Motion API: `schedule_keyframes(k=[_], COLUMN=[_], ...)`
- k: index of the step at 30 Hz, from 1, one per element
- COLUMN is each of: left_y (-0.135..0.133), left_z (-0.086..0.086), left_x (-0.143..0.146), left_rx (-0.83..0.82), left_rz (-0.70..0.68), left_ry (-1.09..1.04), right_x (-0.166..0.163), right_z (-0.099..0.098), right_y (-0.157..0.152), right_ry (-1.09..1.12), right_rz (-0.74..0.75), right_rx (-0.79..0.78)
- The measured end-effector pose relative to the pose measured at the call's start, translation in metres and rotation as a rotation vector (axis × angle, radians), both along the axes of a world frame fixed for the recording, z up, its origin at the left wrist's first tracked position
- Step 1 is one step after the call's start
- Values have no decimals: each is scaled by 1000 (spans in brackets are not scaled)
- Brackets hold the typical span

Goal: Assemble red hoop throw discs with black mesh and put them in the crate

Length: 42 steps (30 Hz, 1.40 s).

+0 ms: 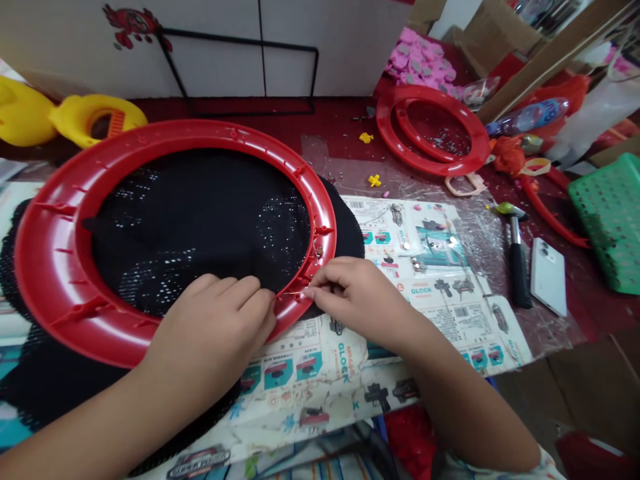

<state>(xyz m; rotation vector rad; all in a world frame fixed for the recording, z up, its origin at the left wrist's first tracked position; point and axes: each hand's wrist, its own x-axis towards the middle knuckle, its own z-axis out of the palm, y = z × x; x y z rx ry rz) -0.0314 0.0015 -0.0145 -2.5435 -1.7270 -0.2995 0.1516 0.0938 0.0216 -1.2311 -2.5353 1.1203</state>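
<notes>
At far left, a yellow plastic piece (pixel 70 121) sits just beyond the big red ring (pixel 53 260), which lies on black mesh fabric (pixel 210 200) over the desk (pixel 335 120), the mesh showing through its middle. My left grip (pixel 225 327) curls at the ring's near rim, fingertips hidden; I cannot tell whether it holds anything. Beside it, my right grip (pixel 350 290) pinches a thin wire (pixel 290 293) over the rim's right part. Farther right, a hammer (pixel 519 263) lies beside a white phone (pixel 549 277), near a green basket (pixel 610 220).
</notes>
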Motion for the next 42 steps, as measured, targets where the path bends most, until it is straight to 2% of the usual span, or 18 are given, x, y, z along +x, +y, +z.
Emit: schedule_keyframes(k=[8,16,29,37,42], left_y=[0,1,0,0,2], left_z=[-1,-3,-5,-4,-4], left_x=[-5,-4,-6,-3,-4], left_rx=[-4,16,21,22,25], left_rz=[-75,-75,-62,-27,-28], left_ry=[-6,-51,-71,-124,-125], right_x=[-2,-2,-4,0,-8], right_z=[-4,-9,-16,-11,-6], right_y=[7,8,3,-8,-15], right_ry=[-38,51,-152,-141,-147], right_rz=[126,180,221,457,493], right_rx=[272,380,605,875,979])
